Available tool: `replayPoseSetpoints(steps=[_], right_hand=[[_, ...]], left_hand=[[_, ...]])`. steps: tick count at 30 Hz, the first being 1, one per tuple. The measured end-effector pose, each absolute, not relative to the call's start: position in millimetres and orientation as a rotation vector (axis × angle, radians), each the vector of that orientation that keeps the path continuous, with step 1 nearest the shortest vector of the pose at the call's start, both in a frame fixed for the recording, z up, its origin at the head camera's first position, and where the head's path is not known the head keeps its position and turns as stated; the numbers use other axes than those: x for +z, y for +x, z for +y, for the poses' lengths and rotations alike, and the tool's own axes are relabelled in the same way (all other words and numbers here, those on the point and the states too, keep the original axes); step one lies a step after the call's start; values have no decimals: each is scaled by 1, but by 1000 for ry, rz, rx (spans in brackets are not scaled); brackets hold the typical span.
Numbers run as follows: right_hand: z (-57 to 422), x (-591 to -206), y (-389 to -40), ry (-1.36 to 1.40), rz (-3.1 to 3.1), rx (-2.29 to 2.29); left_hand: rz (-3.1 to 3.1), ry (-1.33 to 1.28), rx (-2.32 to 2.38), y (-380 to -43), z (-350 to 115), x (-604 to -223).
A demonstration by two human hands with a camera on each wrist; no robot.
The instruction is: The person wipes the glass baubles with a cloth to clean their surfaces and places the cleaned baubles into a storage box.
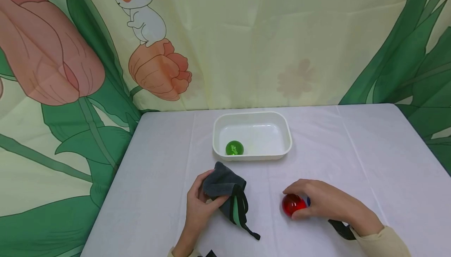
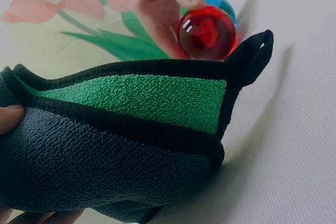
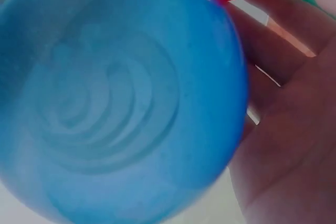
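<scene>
In the head view my left hand (image 1: 199, 206) grips a folded dark grey cloth (image 1: 223, 182), thumb in front and fingers behind. The left wrist view shows the cloth's black edging, its bright green inner side (image 2: 147, 95) and a black hanging loop (image 2: 254, 59) at one corner. To the right, my right hand (image 1: 325, 200) holds a clear red ball (image 1: 291, 205) between thumb and fingers, close over the white table. A clear blue ball (image 3: 121, 98) lies beside the red one under my right palm, mostly hidden in the head view.
A white rectangular tray (image 1: 251, 157) stands beyond my hands, with a clear green ball (image 1: 234, 148) in its front left corner. The white-covered table (image 1: 169, 151) ends at a curtain (image 1: 239, 53) printed with tulips and a white cartoon animal.
</scene>
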State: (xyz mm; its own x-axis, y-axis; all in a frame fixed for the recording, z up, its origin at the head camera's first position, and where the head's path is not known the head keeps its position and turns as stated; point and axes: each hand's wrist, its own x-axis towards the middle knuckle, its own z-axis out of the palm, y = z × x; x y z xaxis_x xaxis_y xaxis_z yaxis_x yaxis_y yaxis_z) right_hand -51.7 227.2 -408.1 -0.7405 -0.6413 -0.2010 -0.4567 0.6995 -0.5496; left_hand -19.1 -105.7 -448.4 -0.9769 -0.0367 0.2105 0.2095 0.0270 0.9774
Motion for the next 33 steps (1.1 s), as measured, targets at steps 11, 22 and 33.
replayPoseSetpoints(steps=[11,22,33], right_hand=[[226,-414,-51,-899,2535,-692],[218,-415,-51,-829,2457,-701],[218,-416,-57,-957,2519,-716]], left_hand=[[-2108,-143,-2082,-20,-106,-451],[-2107,-138,-2074,-19,-107,-452],[-2090,-181,-2063,-21,-109,-449]])
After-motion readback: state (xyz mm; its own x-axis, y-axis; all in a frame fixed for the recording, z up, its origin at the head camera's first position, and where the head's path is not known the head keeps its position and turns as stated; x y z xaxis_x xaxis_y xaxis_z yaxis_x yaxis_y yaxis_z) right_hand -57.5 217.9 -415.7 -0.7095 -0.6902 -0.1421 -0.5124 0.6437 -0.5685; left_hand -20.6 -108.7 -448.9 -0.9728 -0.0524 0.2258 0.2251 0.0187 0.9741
